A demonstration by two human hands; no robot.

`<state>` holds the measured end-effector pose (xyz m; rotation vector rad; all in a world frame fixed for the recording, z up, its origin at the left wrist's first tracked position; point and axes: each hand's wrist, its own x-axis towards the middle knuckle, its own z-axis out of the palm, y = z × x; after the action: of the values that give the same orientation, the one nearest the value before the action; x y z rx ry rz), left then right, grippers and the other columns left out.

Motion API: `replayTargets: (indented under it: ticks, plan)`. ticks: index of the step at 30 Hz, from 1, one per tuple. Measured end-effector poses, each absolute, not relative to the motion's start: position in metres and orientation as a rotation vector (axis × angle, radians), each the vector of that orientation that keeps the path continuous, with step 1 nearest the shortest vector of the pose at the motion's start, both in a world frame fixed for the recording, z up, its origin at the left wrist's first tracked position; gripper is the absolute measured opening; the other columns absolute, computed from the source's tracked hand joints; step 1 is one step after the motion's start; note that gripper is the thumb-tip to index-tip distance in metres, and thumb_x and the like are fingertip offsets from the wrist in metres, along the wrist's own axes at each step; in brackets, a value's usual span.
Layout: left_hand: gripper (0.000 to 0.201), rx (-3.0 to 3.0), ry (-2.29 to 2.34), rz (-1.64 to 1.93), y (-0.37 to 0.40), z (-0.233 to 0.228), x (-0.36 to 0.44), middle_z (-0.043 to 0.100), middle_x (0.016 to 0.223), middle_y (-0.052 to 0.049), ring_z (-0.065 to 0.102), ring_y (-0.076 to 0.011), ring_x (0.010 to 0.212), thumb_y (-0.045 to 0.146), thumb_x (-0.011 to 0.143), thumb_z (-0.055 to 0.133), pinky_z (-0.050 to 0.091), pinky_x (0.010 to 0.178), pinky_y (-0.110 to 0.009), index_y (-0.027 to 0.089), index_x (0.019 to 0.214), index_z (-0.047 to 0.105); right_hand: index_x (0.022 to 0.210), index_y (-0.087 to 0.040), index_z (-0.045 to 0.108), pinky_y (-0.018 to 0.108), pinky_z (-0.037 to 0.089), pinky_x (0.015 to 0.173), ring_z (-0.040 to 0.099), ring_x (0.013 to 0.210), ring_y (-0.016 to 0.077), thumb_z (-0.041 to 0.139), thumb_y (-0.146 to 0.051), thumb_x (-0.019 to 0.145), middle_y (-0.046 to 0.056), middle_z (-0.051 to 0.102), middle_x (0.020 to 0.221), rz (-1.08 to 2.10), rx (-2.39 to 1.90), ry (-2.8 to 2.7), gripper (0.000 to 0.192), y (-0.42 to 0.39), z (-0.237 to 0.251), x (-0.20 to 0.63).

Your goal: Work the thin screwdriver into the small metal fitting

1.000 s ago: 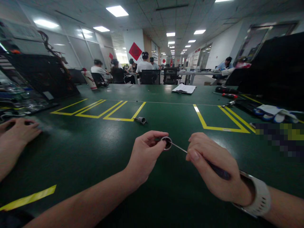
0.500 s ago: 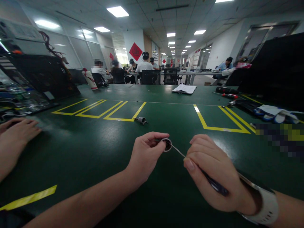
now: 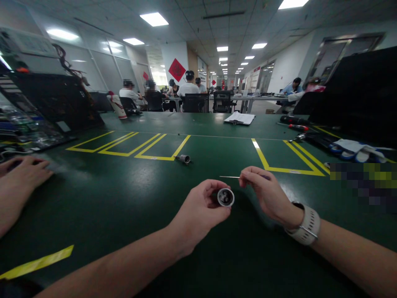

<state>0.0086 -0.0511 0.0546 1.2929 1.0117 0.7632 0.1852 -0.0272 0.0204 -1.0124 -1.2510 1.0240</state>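
Between the thumb and fingers of my left hand (image 3: 201, 211) is a round metal connector (image 3: 226, 198). Its open end faces me, and small round contacts show inside. My right hand (image 3: 263, 190) is closed on a screwdriver (image 3: 230, 177), whose thin shaft points left. The shaft lies beyond the connector and apart from it; most of the handle is hidden by my fingers. On the green table (image 3: 130, 198), farther off, a second small metal connector part (image 3: 185, 159) rests on its side by a yellow tape corner.
Another person's hand (image 3: 26, 176) rests at the left edge. Yellow tape outlines (image 3: 155, 157) mark the table. A clipboard with papers (image 3: 240, 118) lies at the back. To the right are a red-handled screwdriver (image 3: 297, 127) and gloves (image 3: 356, 150). A dark screen stands at each side.
The screwdriver has come out of the connector's mouth, and my right hand has moved up and away. My left hand has shifted slightly right and turned the connector's open end towards me.
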Motion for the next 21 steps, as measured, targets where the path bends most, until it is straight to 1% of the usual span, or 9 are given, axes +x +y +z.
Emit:
replayTargets:
  ticks: [2, 4, 11, 16, 21]
  plan:
    - [0.042, 1.324, 0.964, 0.682, -0.054, 0.055, 0.009, 0.065, 0.100, -0.007, 0.062, -0.0171, 0.090, 0.004, 0.064, 0.067, 0.048, 0.083, -0.033, 0.013, 0.103, 0.055, 0.060, -0.017, 0.058, 0.032, 0.037, 0.068, 0.050, 0.064, 0.0153, 0.057, -0.027, 0.076, 0.000, 0.055, 0.060, 1.119, -1.053, -1.263, 0.019, -0.019, 0.012, 0.188]
    - [0.044, 1.330, 0.919, 0.595, -0.056, 0.055, 0.009, 0.065, 0.099, -0.006, 0.062, -0.0166, 0.089, 0.003, 0.063, 0.067, 0.049, 0.082, -0.033, 0.013, 0.104, 0.056, 0.061, -0.017, 0.059, 0.033, 0.038, 0.070, 0.051, 0.065, 0.0156, 0.056, -0.028, 0.077, 0.000, 0.056, 0.062, 1.142, -1.066, -1.266, 0.019, -0.015, 0.008, 0.189]
    - [0.050, 1.321, 0.757, 0.363, -0.062, 0.049, 0.007, 0.065, 0.093, -0.002, 0.063, -0.0139, 0.084, 0.005, 0.061, 0.069, 0.048, 0.079, -0.030, 0.018, 0.108, 0.058, 0.063, -0.017, 0.059, 0.031, 0.038, 0.070, 0.051, 0.066, 0.0152, 0.056, -0.031, 0.078, 0.000, 0.056, 0.063, 1.094, -1.136, -1.317, 0.021, -0.016, 0.006, 0.187]
    - [0.047, 1.315, 0.709, 0.337, -0.065, 0.047, 0.006, 0.065, 0.093, -0.003, 0.062, -0.0156, 0.087, 0.006, 0.061, 0.068, 0.048, 0.082, -0.032, 0.018, 0.106, 0.060, 0.066, -0.016, 0.059, 0.031, 0.038, 0.071, 0.052, 0.068, 0.0152, 0.055, -0.033, 0.079, 0.000, 0.058, 0.066, 1.090, -1.186, -1.350, 0.021, -0.015, 0.003, 0.184]
    - [0.043, 1.270, 0.717, 0.375, -0.064, 0.049, 0.008, 0.065, 0.095, -0.004, 0.062, -0.0170, 0.091, 0.002, 0.062, 0.065, 0.046, 0.083, -0.033, 0.018, 0.102, 0.061, 0.066, -0.015, 0.060, 0.031, 0.039, 0.071, 0.053, 0.068, 0.0152, 0.053, -0.033, 0.079, 0.000, 0.058, 0.065, 1.059, -1.212, -1.432, 0.023, -0.018, 0.008, 0.184]
